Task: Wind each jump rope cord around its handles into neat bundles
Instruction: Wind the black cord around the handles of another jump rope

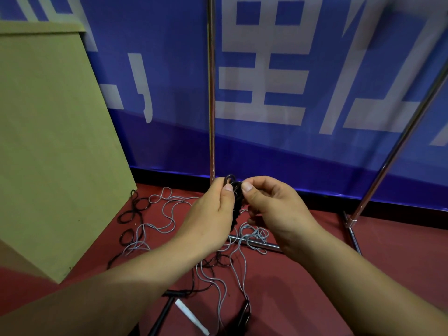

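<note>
Both hands meet in front of me over the red floor. My left hand [213, 209] grips a black jump rope bundle [236, 202], its cord wound round the handles and mostly hidden between the hands. My right hand [271, 204] pinches a small loop of the black cord at the bundle's top. Below, loose grey cords [167, 214] lie tangled with black cords [133, 209] on the floor. A black handle [244, 314] and a white handle [191, 316] lie near the bottom edge.
A tan cardboard box [53, 141] stands at the left. A blue banner [291, 93] hangs behind on a chrome frame, with an upright pole [211, 93], a slanted pole [397, 141] and a floor bar [257, 243] under the cords.
</note>
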{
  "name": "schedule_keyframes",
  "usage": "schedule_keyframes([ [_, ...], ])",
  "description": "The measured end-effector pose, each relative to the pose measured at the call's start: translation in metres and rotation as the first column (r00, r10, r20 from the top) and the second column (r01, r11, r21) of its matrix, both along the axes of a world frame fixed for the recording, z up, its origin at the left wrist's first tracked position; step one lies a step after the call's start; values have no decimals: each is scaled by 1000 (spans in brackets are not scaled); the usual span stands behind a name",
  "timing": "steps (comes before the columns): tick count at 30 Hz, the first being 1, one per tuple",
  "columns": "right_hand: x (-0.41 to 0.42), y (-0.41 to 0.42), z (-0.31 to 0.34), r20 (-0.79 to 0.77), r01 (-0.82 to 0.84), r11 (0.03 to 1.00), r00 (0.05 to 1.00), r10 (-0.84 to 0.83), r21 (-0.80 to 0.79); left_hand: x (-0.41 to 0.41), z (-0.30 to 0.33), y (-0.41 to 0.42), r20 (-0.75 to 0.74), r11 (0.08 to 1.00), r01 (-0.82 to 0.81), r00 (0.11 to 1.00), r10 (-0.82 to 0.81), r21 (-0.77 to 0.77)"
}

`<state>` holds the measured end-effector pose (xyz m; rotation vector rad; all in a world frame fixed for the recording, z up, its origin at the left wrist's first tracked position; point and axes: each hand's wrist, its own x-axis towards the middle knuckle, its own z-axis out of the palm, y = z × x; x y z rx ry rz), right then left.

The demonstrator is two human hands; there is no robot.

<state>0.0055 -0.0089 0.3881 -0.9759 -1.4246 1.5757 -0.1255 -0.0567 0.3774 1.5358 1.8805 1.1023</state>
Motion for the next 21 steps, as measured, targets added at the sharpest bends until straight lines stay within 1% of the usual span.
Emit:
schedule_keyframes([
  [3,0,1,-2,21,41,999,999,-41,25,3,1,-4,-66,999,28,997,-29,-17],
  [5,0,3,-6,77,89,990,992,-97,106,5,0,-6,-104,998,51,993,-54,-30],
  [7,0,4,-10,134,119,974,980,-146,192,5,-2,-6,-103,997,68,992,-71,-37],
  [9,1,5,-11,147,131,962,974,-169,241,6,-1,-7,-67,995,87,994,-90,-43],
  [12,0,7,-10,132,138,956,975,-177,259,6,3,-6,24,994,90,996,-89,-68],
  [14,0,8,-9,117,148,954,976,-184,261,6,5,-6,59,994,85,995,-80,-76],
  [18,1,8,-8,118,164,946,972,-204,279,5,4,-5,29,995,86,996,-85,-54],
  [21,0,6,-6,102,147,953,978,-179,266,2,2,-3,7,997,74,997,-73,-37],
])
